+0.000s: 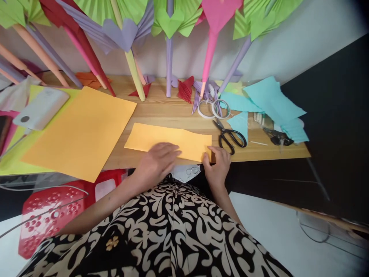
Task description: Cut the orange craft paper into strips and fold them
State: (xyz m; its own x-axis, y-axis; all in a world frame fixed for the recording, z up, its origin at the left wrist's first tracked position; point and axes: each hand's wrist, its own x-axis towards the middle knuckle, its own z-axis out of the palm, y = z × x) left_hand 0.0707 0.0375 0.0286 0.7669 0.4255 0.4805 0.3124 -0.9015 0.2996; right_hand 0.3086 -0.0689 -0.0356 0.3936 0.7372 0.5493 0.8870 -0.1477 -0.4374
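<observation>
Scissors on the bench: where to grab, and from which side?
I'd take the scissors by the black handle loops, coming from above on the near-right side, likely with the right hand close beside them. The loops face the near right and stand apart, while the blades point away to the far left.

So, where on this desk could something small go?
Bare wood lies behind the smaller orange paper, between the large orange sheet and tape rolls; a narrower patch sits right of the scissors. Crowded: around the rolls and blue paper.
</observation>
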